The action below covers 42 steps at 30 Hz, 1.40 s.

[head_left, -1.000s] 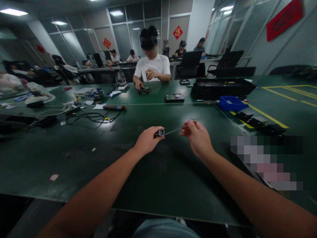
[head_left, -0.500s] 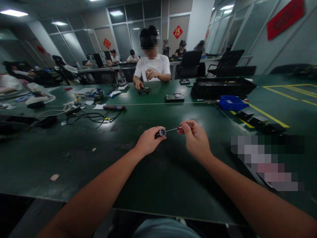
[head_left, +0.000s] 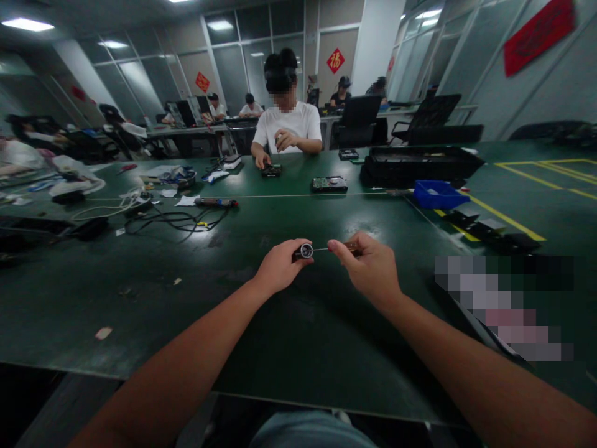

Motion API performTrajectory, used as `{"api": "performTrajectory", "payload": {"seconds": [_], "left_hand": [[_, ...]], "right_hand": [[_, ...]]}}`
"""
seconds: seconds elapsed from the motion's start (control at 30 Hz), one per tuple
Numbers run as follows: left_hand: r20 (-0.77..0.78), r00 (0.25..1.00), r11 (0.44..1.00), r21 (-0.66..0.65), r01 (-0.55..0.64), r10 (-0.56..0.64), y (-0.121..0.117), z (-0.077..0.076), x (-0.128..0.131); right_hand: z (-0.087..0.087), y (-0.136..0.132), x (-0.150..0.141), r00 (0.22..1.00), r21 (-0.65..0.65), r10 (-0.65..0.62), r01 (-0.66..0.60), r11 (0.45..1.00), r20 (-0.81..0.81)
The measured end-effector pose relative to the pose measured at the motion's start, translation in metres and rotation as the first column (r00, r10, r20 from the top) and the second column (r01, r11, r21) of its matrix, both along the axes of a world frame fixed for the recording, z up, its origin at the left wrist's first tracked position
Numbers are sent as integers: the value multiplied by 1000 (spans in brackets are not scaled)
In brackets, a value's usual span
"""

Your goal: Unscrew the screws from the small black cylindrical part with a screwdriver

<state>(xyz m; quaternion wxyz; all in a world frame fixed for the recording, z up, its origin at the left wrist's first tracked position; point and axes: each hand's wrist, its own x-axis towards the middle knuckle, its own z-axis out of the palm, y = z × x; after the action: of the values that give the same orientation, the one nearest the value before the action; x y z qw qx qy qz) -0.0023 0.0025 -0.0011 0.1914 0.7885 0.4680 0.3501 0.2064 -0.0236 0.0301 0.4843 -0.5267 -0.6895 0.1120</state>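
My left hand is closed around a small black cylinder. Its round, silver-rimmed end faces me, and the rest is hidden by my fingers. In my right hand is a screwdriver with a brownish, see-through handle and a red part near the shaft. The thin metal shaft points left and reaches the cylinder's rim; whether its tip is inside cannot be made out. Both hands are held above the green table.
Across the table a person handles a dark drive-like part. An opened hard drive lies in front of them. To the right are a black tray and a blue bin; black cables and a pen-shaped tool lie left.
My right hand has turned and the screwdriver now lies almost level, with its handle lower and its shaft further toward the cylinder. My left hand has stayed in place.
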Motion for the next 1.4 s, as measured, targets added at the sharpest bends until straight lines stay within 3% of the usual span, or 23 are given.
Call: {"api": "performTrajectory", "payload": {"seconds": [0.13,0.3,0.43,0.53,0.67,0.73,0.8,0.9,1.07,1.27,1.4], "left_hand": [[4,1000,1000,3,-5,5,0,-1,0],[6,1000,1000,8,0,0,0,-1,0],[3,1000,1000,0,0,0,1,-1,0],[-6,1000,1000,8,-20,21,1,1,0],[-9,999,999,39,-30,30,0,6,-1],[-41,999,997,65,28,-25,0,7,-1],[-54,998,996,88,-6,11,1,7,-2],[-71,996,998,53,-41,45,3,3,-3],[-85,996,999,40,-26,29,3,1,-3],[-106,994,999,54,-6,12,2,1,-3],[-132,991,999,54,1,6,3,0,-2]], "right_hand": [[-1,-2,-2,999,18,43,-43,999,0],[1,-6,-1,968,4,251,-251,968,-7],[0,-8,-1,965,-35,262,-262,965,-7],[-4,-4,-5,941,-53,234,-254,966,-244],[-11,9,-7,784,-101,199,-315,944,-588],[-13,17,-5,697,-143,143,-335,931,-703],[-15,24,-1,652,-192,84,-340,920,-754],[-18,29,3,678,-188,53,-277,942,-733],[-19,24,2,758,-97,132,-250,963,-639],[-11,10,-2,913,-27,178,-201,979,-366],[-7,4,-3,968,-11,158,-164,986,-196]]}}
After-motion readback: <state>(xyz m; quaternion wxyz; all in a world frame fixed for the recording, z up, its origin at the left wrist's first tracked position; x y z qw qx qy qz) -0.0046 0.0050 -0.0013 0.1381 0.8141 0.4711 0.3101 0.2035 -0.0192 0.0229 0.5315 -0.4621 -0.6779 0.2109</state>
